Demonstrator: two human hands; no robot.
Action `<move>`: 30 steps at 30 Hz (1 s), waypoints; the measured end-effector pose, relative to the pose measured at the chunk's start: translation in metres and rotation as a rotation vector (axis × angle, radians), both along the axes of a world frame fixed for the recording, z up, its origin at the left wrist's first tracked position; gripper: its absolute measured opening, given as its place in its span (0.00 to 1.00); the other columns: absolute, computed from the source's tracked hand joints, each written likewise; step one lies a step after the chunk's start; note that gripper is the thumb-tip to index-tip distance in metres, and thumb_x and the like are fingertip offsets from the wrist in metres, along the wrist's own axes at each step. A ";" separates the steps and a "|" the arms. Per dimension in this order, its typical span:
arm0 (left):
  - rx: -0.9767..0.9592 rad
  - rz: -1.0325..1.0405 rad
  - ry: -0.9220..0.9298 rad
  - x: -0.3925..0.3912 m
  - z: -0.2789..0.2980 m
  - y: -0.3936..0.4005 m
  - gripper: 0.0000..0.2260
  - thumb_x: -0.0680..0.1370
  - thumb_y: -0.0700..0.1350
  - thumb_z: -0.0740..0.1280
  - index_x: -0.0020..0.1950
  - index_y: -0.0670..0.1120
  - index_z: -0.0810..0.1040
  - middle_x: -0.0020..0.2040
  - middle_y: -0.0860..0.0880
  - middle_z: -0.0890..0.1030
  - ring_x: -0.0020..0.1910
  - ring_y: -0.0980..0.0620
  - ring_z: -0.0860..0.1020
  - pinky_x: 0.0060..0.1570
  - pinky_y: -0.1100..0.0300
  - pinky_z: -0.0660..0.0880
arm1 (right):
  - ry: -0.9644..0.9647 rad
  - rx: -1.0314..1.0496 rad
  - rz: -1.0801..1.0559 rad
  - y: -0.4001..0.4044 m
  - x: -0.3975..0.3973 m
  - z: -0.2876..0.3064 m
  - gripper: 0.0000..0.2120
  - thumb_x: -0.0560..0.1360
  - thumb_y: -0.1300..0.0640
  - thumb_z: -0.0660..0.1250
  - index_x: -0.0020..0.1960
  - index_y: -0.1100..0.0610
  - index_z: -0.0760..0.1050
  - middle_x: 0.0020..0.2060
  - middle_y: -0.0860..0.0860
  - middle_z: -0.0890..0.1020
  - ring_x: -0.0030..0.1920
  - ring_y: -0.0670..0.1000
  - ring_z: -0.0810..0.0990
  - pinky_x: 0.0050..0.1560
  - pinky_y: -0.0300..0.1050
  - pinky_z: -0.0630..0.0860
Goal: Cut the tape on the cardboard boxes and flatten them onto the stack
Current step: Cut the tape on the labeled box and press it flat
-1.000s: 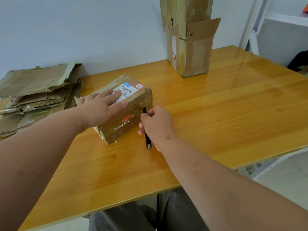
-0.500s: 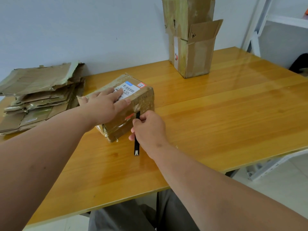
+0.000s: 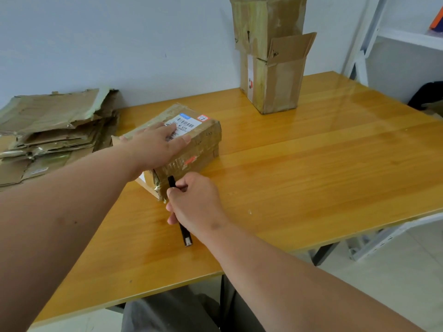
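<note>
Right hand [image 3: 195, 202] grips black utility knife [image 3: 180, 212] at taped parcel's [image 3: 191, 149] near side.
Left hand [image 3: 159, 146] presses flat on top; seam runs away, rightward.

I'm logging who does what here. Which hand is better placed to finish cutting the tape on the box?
The right hand: it grips the knife, whose tip is at the box's near taped side. The left hand lies flat on top, steadying the box.
</note>
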State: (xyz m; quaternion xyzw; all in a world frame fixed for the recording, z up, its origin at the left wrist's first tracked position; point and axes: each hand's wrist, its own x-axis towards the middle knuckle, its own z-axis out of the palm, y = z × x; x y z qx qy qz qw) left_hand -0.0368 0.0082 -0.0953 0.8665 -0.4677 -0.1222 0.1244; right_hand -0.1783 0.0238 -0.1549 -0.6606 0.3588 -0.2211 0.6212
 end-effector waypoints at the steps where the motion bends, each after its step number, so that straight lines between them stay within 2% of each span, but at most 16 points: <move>1: -0.020 -0.005 0.166 0.004 0.005 0.005 0.32 0.75 0.67 0.60 0.77 0.59 0.58 0.78 0.53 0.57 0.75 0.45 0.59 0.74 0.45 0.54 | 0.003 0.001 -0.006 -0.002 0.000 0.000 0.05 0.80 0.58 0.63 0.55 0.56 0.74 0.41 0.55 0.84 0.27 0.47 0.80 0.31 0.40 0.78; 3: 0.029 -0.075 0.423 0.017 0.016 0.021 0.38 0.67 0.70 0.68 0.75 0.65 0.60 0.77 0.54 0.58 0.72 0.50 0.62 0.72 0.51 0.57 | 0.010 -0.011 0.004 -0.005 0.000 0.000 0.03 0.80 0.58 0.63 0.52 0.55 0.74 0.38 0.54 0.84 0.26 0.47 0.80 0.35 0.43 0.81; 4: 0.093 -0.140 0.443 0.022 0.021 0.028 0.40 0.63 0.72 0.69 0.74 0.67 0.61 0.77 0.58 0.56 0.71 0.54 0.61 0.71 0.53 0.58 | 0.015 -0.025 0.017 -0.005 0.001 -0.001 0.02 0.80 0.58 0.63 0.52 0.55 0.74 0.38 0.54 0.84 0.26 0.47 0.80 0.36 0.44 0.81; 5: 0.146 -0.193 0.408 0.024 0.025 0.035 0.40 0.62 0.73 0.68 0.73 0.69 0.60 0.77 0.63 0.53 0.71 0.57 0.59 0.69 0.55 0.58 | 0.021 -0.043 0.031 -0.004 0.001 -0.001 0.02 0.80 0.58 0.63 0.51 0.55 0.74 0.38 0.54 0.84 0.26 0.47 0.80 0.35 0.45 0.81; 6: 0.178 -0.236 0.319 0.025 0.025 0.038 0.37 0.66 0.72 0.65 0.74 0.69 0.59 0.77 0.65 0.50 0.72 0.57 0.58 0.70 0.54 0.56 | 0.029 -0.060 0.041 -0.002 0.002 0.000 0.02 0.80 0.58 0.63 0.51 0.55 0.74 0.38 0.54 0.83 0.26 0.47 0.80 0.35 0.45 0.81; 8: 0.171 -0.289 0.013 0.025 0.015 0.037 0.30 0.74 0.68 0.55 0.76 0.66 0.55 0.78 0.62 0.48 0.77 0.54 0.52 0.74 0.47 0.47 | 0.037 -0.068 0.042 0.003 0.004 0.000 0.02 0.80 0.57 0.62 0.51 0.54 0.73 0.40 0.54 0.83 0.27 0.47 0.81 0.32 0.42 0.79; 10: 0.114 -0.291 -0.153 0.020 0.006 0.032 0.27 0.78 0.64 0.51 0.77 0.63 0.54 0.79 0.56 0.49 0.78 0.52 0.48 0.74 0.44 0.40 | 0.038 -0.046 0.022 0.009 0.006 0.002 0.03 0.81 0.57 0.61 0.53 0.55 0.73 0.41 0.54 0.83 0.29 0.49 0.82 0.29 0.41 0.78; 14: 0.115 -0.264 -0.201 0.019 -0.002 0.025 0.25 0.81 0.61 0.50 0.78 0.60 0.53 0.80 0.54 0.50 0.78 0.48 0.48 0.73 0.46 0.42 | 0.071 -0.140 0.037 0.024 0.011 -0.001 0.02 0.81 0.56 0.61 0.50 0.53 0.72 0.38 0.54 0.83 0.34 0.53 0.85 0.38 0.52 0.84; 17: 0.125 -0.253 -0.200 0.018 -0.003 0.023 0.24 0.81 0.61 0.49 0.78 0.60 0.53 0.80 0.54 0.50 0.78 0.47 0.48 0.73 0.46 0.42 | 0.079 -0.161 0.077 0.026 0.010 -0.003 0.04 0.81 0.55 0.61 0.53 0.54 0.72 0.40 0.53 0.82 0.31 0.49 0.84 0.32 0.42 0.81; 19: 0.136 -0.249 -0.194 0.016 -0.003 0.021 0.24 0.81 0.61 0.49 0.78 0.60 0.52 0.80 0.54 0.50 0.78 0.47 0.48 0.73 0.45 0.42 | 0.089 -0.186 0.113 0.020 0.007 -0.003 0.03 0.81 0.56 0.61 0.52 0.54 0.73 0.40 0.53 0.82 0.29 0.47 0.82 0.29 0.41 0.80; 23: 0.154 -0.242 -0.180 0.014 0.000 0.020 0.25 0.81 0.62 0.48 0.78 0.61 0.52 0.80 0.55 0.49 0.78 0.48 0.47 0.74 0.44 0.43 | 0.128 -0.350 0.248 0.012 0.001 0.001 0.04 0.79 0.58 0.63 0.47 0.57 0.76 0.38 0.55 0.83 0.29 0.52 0.82 0.35 0.53 0.83; 25: 0.166 -0.246 -0.102 0.013 0.004 0.020 0.26 0.80 0.64 0.49 0.78 0.61 0.53 0.79 0.57 0.49 0.78 0.50 0.48 0.75 0.44 0.44 | 0.127 -0.377 0.270 0.008 -0.002 0.000 0.03 0.77 0.59 0.64 0.46 0.57 0.76 0.38 0.55 0.83 0.30 0.54 0.82 0.33 0.53 0.82; 27: 0.119 -0.190 0.172 0.016 0.013 0.023 0.25 0.79 0.65 0.52 0.76 0.64 0.58 0.79 0.60 0.51 0.78 0.51 0.51 0.75 0.46 0.48 | 0.110 -0.347 0.199 -0.003 -0.007 -0.002 0.03 0.77 0.59 0.65 0.45 0.54 0.75 0.38 0.55 0.83 0.31 0.54 0.83 0.30 0.48 0.80; 28: 0.064 -0.158 0.342 0.020 0.018 0.027 0.21 0.80 0.62 0.55 0.74 0.65 0.62 0.78 0.59 0.54 0.76 0.51 0.54 0.74 0.48 0.51 | 0.111 -0.338 0.167 -0.009 -0.011 -0.003 0.03 0.77 0.59 0.65 0.45 0.53 0.74 0.38 0.55 0.83 0.30 0.52 0.82 0.28 0.44 0.79; 29: 0.013 -0.159 0.493 0.029 0.022 0.035 0.17 0.82 0.55 0.59 0.71 0.65 0.68 0.77 0.56 0.58 0.74 0.50 0.58 0.71 0.52 0.55 | 0.120 -0.339 0.148 -0.016 -0.016 -0.004 0.03 0.77 0.59 0.65 0.45 0.53 0.74 0.37 0.54 0.83 0.28 0.49 0.81 0.27 0.41 0.77; 30: 0.006 -0.210 0.584 0.038 0.027 0.043 0.19 0.81 0.45 0.62 0.68 0.64 0.72 0.76 0.54 0.61 0.72 0.50 0.61 0.69 0.54 0.58 | 0.129 -0.345 0.136 -0.021 -0.021 -0.005 0.02 0.77 0.59 0.65 0.46 0.53 0.74 0.37 0.54 0.83 0.26 0.46 0.79 0.27 0.39 0.76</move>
